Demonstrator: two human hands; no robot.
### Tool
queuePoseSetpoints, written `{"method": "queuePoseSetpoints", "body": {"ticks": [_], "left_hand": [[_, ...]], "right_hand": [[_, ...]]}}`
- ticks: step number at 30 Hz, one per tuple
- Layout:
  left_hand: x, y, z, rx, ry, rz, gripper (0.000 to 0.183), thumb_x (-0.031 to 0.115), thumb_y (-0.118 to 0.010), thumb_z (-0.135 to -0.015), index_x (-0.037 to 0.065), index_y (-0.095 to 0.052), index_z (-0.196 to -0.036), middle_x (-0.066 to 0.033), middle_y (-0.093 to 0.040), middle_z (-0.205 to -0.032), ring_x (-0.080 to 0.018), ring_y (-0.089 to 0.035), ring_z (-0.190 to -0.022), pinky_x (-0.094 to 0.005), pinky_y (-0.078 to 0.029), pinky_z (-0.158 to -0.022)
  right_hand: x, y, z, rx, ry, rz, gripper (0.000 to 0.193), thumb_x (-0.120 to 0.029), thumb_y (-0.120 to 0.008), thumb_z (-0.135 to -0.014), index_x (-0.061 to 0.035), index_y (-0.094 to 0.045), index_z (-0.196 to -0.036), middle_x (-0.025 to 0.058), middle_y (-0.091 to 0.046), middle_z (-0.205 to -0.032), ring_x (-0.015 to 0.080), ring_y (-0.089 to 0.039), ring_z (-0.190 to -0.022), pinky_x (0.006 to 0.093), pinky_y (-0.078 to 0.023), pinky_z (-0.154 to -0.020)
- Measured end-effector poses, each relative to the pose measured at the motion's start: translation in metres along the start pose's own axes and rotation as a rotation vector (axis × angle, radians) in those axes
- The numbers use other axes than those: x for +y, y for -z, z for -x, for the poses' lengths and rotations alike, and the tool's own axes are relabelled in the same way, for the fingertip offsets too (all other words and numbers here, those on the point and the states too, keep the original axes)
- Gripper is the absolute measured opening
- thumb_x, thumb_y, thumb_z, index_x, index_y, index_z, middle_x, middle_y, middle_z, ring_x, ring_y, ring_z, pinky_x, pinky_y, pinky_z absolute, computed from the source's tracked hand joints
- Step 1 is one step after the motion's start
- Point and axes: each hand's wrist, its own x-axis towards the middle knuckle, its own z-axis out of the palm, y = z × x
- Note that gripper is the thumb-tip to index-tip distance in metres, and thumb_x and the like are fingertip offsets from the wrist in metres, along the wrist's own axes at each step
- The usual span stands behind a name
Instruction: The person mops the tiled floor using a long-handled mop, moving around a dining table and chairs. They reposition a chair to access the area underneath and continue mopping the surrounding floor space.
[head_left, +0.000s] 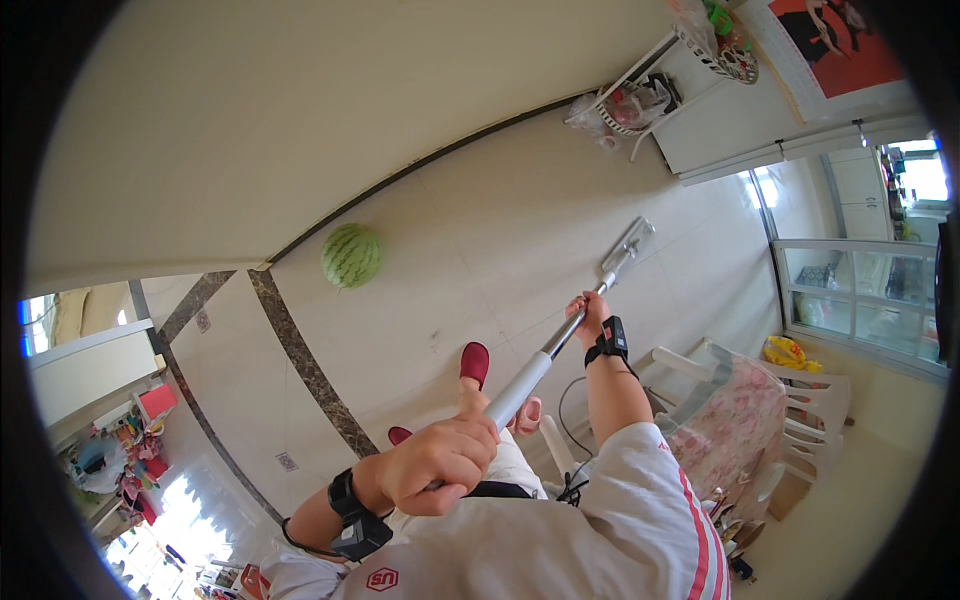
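Note:
A flat mop [540,362] with a grey and silver pole runs from my body up and to the right. My left hand [440,465] is wrapped round the pole's near end, close to my chest. Farther along, my right hand [592,315] grips the metal part of the pole. The mop's flat head [629,247] lies on the pale tiled floor [480,250] beyond my right hand. A black strapped device is on each of my wrists.
A watermelon [351,255] sits on the floor by the wall at the left. A rack with baskets [630,108] stands at the far wall. To the right are a table with a flowered cloth [735,410], a white plastic chair [815,405] and a yellow bag [790,353].

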Motion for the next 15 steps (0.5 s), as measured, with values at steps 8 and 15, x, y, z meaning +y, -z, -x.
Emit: {"method": "queuePoseSetpoints", "body": {"ticks": [8,15], "left_hand": [[0.025,0.008,0.05,0.42,0.048,-0.056,0.019,0.017,-0.046,-0.072,0.007,-0.048,-0.056,-0.0061,-0.054,-0.065,-0.0252,-0.054,-0.073,-0.0423,-0.04,-0.084],[0.065,-0.03,0.103,0.909,-0.001,-0.165,0.04,0.027,-0.045,-0.083,0.008,-0.046,-0.048,-0.0042,-0.05,-0.051,-0.024,-0.053,-0.056,-0.038,-0.039,-0.07]], "right_hand": [[0.057,-0.107,-0.022,-0.03,-0.018,0.386,0.012,-0.011,-0.047,-0.082,-0.0088,-0.04,-0.072,0.0032,-0.042,-0.058,0.0168,-0.044,-0.05,0.0316,-0.042,-0.048],[0.169,-0.16,-0.008,-0.141,-0.07,0.648,0.007,-0.006,-0.048,-0.079,-0.002,-0.044,-0.076,0.0111,-0.047,-0.062,0.0235,-0.051,-0.053,0.0373,-0.047,-0.05]]}}
